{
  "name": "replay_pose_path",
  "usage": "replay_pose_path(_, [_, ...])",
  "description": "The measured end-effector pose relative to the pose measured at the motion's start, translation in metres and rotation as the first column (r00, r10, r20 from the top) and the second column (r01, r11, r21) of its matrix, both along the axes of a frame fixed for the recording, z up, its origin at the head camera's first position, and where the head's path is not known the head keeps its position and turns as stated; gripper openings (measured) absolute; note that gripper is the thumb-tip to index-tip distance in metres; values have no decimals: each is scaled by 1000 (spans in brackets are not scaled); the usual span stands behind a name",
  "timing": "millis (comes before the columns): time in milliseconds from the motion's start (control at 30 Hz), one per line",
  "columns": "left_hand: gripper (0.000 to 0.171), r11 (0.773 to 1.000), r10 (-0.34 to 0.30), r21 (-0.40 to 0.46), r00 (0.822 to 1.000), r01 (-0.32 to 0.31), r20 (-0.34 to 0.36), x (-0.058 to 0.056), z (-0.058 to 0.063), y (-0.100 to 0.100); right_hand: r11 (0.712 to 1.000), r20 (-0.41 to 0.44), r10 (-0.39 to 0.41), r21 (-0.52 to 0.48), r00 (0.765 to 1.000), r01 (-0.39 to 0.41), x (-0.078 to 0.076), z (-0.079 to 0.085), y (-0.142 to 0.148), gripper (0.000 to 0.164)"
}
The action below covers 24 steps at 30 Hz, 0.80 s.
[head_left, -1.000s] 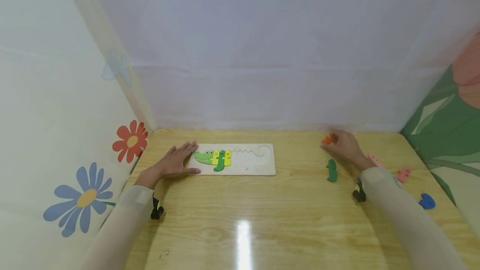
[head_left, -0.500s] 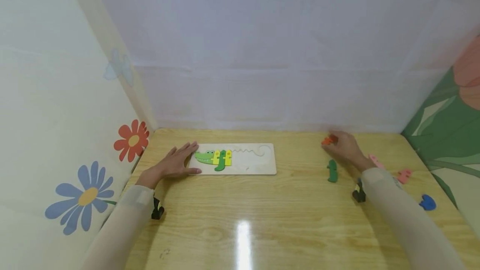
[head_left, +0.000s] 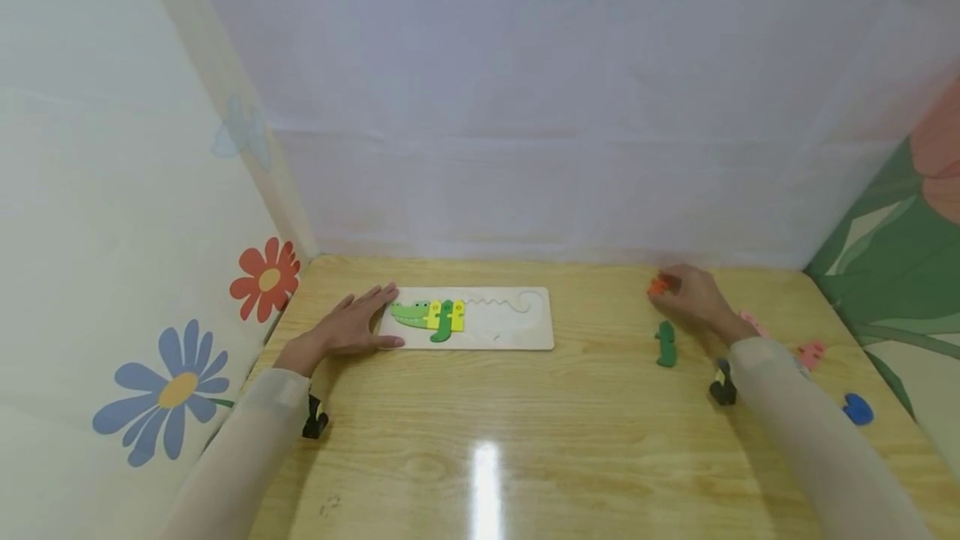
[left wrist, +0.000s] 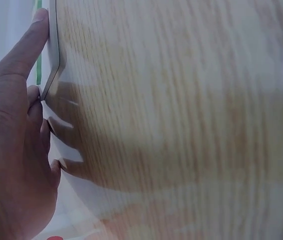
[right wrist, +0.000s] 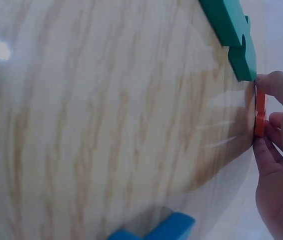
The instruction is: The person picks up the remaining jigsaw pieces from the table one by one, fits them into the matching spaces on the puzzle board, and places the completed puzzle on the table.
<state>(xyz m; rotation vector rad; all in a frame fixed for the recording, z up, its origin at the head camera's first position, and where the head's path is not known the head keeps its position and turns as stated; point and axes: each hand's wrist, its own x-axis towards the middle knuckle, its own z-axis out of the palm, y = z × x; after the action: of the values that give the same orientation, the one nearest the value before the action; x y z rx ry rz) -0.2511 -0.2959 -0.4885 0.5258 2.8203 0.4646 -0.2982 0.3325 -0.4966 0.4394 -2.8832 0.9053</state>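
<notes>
A pale puzzle board (head_left: 517, 332) lies on the table, its left part filled with a green crocodile head (head_left: 410, 314), yellow pieces (head_left: 458, 317) and a green leg piece (head_left: 444, 322). My left hand (head_left: 347, 329) rests at the board's left end, fingers along the far corner and thumb on the near one, spread and straight. Over on the right, my right hand (head_left: 692, 298) pinches an orange puzzle piece (head_left: 658, 286) between thumb and fingers, low at the table. Just in front of that hand lies a dark green puzzle piece (head_left: 666, 344).
Pink pieces (head_left: 812, 354) and a blue piece (head_left: 858, 409) lie to the right, beside and beyond the right forearm. A white cloth wall (head_left: 480, 148) stands behind the table, with flower-printed panels (head_left: 270, 280) at the sides.
The orange piece has turned a little in my right hand's fingers, staying near the same spot. My left hand has kept its place on the board.
</notes>
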Motion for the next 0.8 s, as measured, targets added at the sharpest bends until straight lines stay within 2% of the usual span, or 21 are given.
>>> replay_pose_path(167, [111,1000,6,-4,1000,-6,-7,2,1,0,1000,-13,10,-1,1000,-10,0,-2,2,47])
replay_pose_path(400, [111,1000,6,-4,1000,-7,-25,3,-1,-1,1000,-12,15,4,1000,-15,-2,-4,5,49])
replay_pose_path(800, [111,1000,10,17,1000,-10,-8,1,-3,-2,996,-64,70,55,995,-67,-3,5,2,50])
